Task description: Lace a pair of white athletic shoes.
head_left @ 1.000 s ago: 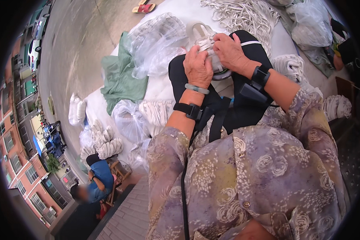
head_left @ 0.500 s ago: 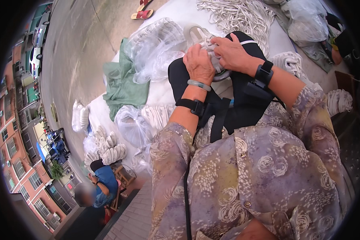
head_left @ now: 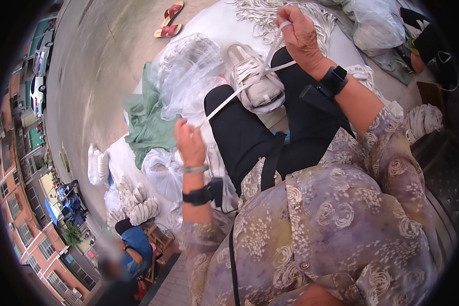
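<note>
A white-grey sneaker (head_left: 262, 96) rests between my knees, its laced front toward me. My left hand (head_left: 190, 147) is out to the left with its fingers closed on a white shoelace (head_left: 220, 105), which stretches taut from the shoe. Up and to the right, my right hand (head_left: 302, 38) grips another length of lace, looped over its fingers and running down to the shoe's eyelets. One more strand of lace crosses my right knee. Both hands are clear of the shoe itself.
A heap of loose white laces (head_left: 265, 20) lies beyond the shoe. Clear plastic bags (head_left: 188, 66) and a green cloth (head_left: 147, 120) are on the left. Bundled shoes (head_left: 423, 122) sit at right. Red sandals (head_left: 168, 30) stand at the far edge. Another person (head_left: 137, 250) sits lower left.
Both hands were together on the shoe. They have spread apart, the left toward me and leftward, the right away and up, drawing the laces out from the shoe.
</note>
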